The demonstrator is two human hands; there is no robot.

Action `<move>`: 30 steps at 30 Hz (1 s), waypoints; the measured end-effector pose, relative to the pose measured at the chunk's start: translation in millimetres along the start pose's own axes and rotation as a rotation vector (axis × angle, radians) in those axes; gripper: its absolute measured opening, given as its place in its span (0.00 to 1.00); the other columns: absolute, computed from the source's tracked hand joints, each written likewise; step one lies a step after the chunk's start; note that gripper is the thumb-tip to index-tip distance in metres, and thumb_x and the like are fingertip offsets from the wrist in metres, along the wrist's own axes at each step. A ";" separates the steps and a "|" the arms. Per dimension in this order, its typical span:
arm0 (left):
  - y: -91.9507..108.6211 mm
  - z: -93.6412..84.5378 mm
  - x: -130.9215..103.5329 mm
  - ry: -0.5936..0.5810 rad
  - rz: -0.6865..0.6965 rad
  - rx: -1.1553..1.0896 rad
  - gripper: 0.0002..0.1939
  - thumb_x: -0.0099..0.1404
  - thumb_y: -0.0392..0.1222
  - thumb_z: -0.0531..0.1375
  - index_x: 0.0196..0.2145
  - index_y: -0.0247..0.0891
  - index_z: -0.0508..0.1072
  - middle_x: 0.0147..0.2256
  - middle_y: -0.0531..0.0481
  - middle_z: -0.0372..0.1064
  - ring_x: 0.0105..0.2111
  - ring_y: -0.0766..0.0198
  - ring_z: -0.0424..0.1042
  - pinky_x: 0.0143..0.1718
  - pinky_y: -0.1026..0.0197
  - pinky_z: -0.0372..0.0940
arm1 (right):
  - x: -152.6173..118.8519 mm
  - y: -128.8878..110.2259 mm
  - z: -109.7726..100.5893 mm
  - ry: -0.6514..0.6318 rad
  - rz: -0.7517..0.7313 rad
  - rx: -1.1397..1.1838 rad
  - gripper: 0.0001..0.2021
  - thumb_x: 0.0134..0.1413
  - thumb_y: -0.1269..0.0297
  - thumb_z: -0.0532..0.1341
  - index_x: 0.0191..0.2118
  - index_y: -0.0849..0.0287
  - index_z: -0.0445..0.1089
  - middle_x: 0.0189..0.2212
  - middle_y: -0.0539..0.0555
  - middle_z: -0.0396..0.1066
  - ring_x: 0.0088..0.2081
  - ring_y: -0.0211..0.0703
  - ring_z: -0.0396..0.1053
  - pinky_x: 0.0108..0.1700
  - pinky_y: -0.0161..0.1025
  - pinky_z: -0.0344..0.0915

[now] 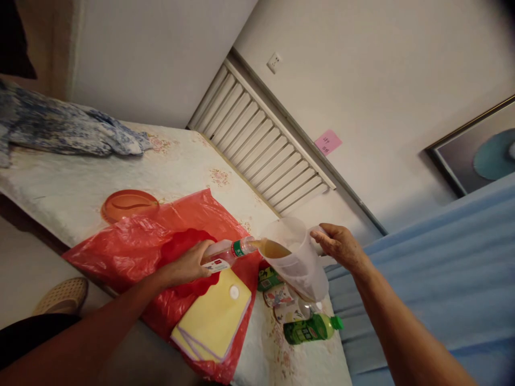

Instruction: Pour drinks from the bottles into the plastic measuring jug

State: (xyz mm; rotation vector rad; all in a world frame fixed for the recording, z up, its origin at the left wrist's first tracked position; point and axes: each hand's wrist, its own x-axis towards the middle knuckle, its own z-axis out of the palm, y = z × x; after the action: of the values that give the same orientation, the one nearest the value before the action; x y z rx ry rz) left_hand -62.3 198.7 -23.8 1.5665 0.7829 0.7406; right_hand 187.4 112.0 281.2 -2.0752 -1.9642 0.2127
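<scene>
You have the small clear bottle (pixel 223 252) lying nearly level above the red plastic sheet (pixel 137 236), its neck pointing at the tilted pitcher (pixel 303 273). The fingers of your left hand (pixel 191 266) are clamped around the bottle's body, behind its green band. The pitcher's lip meets the bottle's mouth, and brownish liquid (pixel 276 249) lies along that side of the pitcher and reaches the lip. The fingers of your right hand (pixel 341 246) are closed on the pitcher's handle.

Under your left hand is a red dish (pixel 191 236) with a wavy edge. Just beside it, on the sheet, is a stack of yellow cloths (pixel 215 324) with a small white disc (pixel 234 291) on top. Below the pitcher stand patterned paper cups (pixel 277 296), near a green bottle (pixel 308 328) lying on its side with its cap on. An orange lid (pixel 131 206) rests beyond the sheet on the flowered surface (pixel 189 166); whether that is a bed or a bench, you cannot tell.

Farther out, bundled clothing (pixel 72 128) lies at the far left, a radiator (pixel 261 139) runs along the wall, and a blue curtain (pixel 406 262) hangs behind your right arm. A slipper (pixel 62 296) shows on the floor.
</scene>
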 end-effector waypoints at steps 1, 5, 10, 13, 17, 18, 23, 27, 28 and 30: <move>-1.3 0.3 0.5 0.020 0.024 0.012 0.27 0.49 0.40 0.62 0.48 0.43 0.63 0.45 0.49 0.70 0.45 0.56 0.72 0.40 0.61 0.65 | -0.1 -0.5 -0.3 -0.001 -0.001 -0.006 0.27 0.50 0.37 0.59 0.20 0.55 0.51 0.15 0.43 0.48 0.19 0.32 0.45 0.20 0.32 0.43; -3.1 -0.6 0.9 0.040 0.070 0.045 0.25 0.50 0.40 0.62 0.47 0.42 0.63 0.44 0.49 0.70 0.44 0.55 0.72 0.40 0.61 0.65 | -0.1 -0.6 -0.7 0.004 -0.009 -0.010 0.28 0.50 0.37 0.59 0.20 0.55 0.51 0.15 0.43 0.47 0.20 0.32 0.45 0.20 0.33 0.43; -0.7 -4.1 -0.7 0.027 0.060 0.061 0.26 0.49 0.41 0.63 0.47 0.42 0.63 0.43 0.47 0.70 0.45 0.53 0.71 0.39 0.60 0.65 | 0.3 1.6 -1.0 0.000 -0.013 0.005 0.28 0.50 0.37 0.59 0.20 0.55 0.51 0.16 0.43 0.46 0.20 0.32 0.43 0.20 0.33 0.42; -2.1 -3.8 -0.2 0.025 0.073 0.062 0.26 0.50 0.41 0.62 0.48 0.42 0.62 0.43 0.47 0.70 0.45 0.53 0.71 0.39 0.60 0.65 | 0.3 1.4 -1.8 0.001 -0.019 -0.021 0.28 0.50 0.37 0.59 0.20 0.56 0.51 0.16 0.44 0.46 0.20 0.32 0.44 0.21 0.33 0.43; -4.9 -2.2 1.7 0.047 0.083 0.066 0.27 0.49 0.42 0.63 0.47 0.42 0.63 0.44 0.47 0.70 0.44 0.53 0.71 0.39 0.60 0.65 | 0.5 1.0 -3.1 0.002 -0.034 -0.038 0.27 0.51 0.38 0.58 0.20 0.56 0.52 0.16 0.44 0.46 0.20 0.32 0.44 0.20 0.33 0.43; -5.1 -2.1 2.0 0.047 0.081 0.068 0.27 0.49 0.42 0.63 0.47 0.42 0.64 0.44 0.47 0.70 0.44 0.53 0.71 0.39 0.60 0.65 | 0.5 1.1 -3.3 0.001 -0.036 -0.036 0.27 0.51 0.38 0.58 0.20 0.56 0.51 0.16 0.44 0.46 0.20 0.32 0.44 0.20 0.33 0.43; -3.9 -3.7 1.8 0.044 0.077 0.084 0.26 0.49 0.43 0.63 0.47 0.42 0.64 0.44 0.47 0.69 0.43 0.53 0.71 0.40 0.59 0.64 | 0.8 2.4 -3.5 -0.005 -0.039 -0.023 0.27 0.51 0.38 0.59 0.20 0.55 0.51 0.17 0.44 0.45 0.21 0.32 0.43 0.20 0.33 0.41; -4.8 -3.7 1.8 0.056 0.091 0.091 0.26 0.49 0.42 0.64 0.47 0.42 0.64 0.46 0.46 0.69 0.45 0.53 0.70 0.42 0.58 0.64 | 0.9 3.4 -3.7 -0.010 -0.037 -0.039 0.28 0.51 0.37 0.58 0.20 0.55 0.52 0.17 0.43 0.45 0.20 0.32 0.43 0.20 0.33 0.41; -5.3 -3.4 1.9 0.059 0.096 0.094 0.26 0.48 0.42 0.64 0.46 0.42 0.64 0.45 0.46 0.69 0.45 0.53 0.70 0.42 0.58 0.63 | 0.9 3.5 -3.8 -0.009 -0.039 -0.046 0.28 0.51 0.37 0.58 0.20 0.55 0.51 0.17 0.43 0.45 0.20 0.32 0.43 0.20 0.33 0.41; -6.0 -3.0 2.1 0.062 0.097 0.096 0.25 0.49 0.41 0.63 0.46 0.41 0.64 0.45 0.47 0.69 0.45 0.53 0.70 0.41 0.59 0.63 | 0.7 3.5 -4.2 -0.005 -0.045 -0.058 0.28 0.51 0.37 0.58 0.20 0.55 0.51 0.17 0.43 0.45 0.21 0.32 0.43 0.20 0.33 0.42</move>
State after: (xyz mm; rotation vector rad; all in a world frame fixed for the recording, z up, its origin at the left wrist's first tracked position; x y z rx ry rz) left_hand -64.0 202.7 -29.4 1.6841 0.8017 0.8359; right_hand 192.0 112.1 284.2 -2.0655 -2.0405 0.1543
